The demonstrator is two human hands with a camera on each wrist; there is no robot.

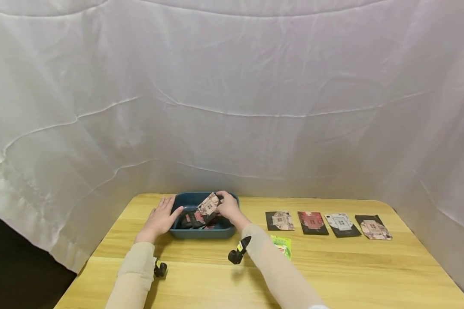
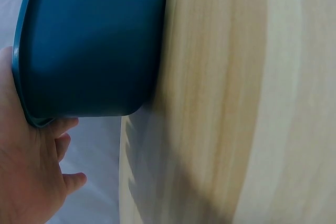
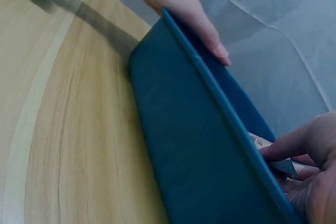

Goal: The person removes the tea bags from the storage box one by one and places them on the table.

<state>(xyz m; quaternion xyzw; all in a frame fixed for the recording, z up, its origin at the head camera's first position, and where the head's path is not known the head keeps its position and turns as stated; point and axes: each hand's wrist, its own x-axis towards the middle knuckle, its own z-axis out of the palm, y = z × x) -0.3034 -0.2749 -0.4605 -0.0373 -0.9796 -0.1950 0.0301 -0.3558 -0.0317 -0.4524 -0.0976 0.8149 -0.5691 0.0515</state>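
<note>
A dark blue plastic bin (image 1: 203,234) stands toward the back of the wooden table, with several dark and red sachets (image 1: 194,218) inside. My left hand (image 1: 160,219) rests against its left end, fingers spread and straight outside, thumb over the rim. The left wrist view also has this hand (image 2: 26,161) beside the bin's end wall. Reaching over the right side, my right hand (image 1: 230,210) pinches a black sachet with a beige house print (image 1: 209,204), tilted above the others. In the right wrist view the bin wall partly hides that sachet (image 3: 260,141).
To the bin's right lies a row of flat sachets: a beige-printed one (image 1: 283,221), a red one (image 1: 313,222), a white one (image 1: 342,224) and a pinkish one (image 1: 373,227). A green packet (image 1: 281,244) sits nearer, partly behind my right forearm. White curtains (image 1: 255,141) surround the table.
</note>
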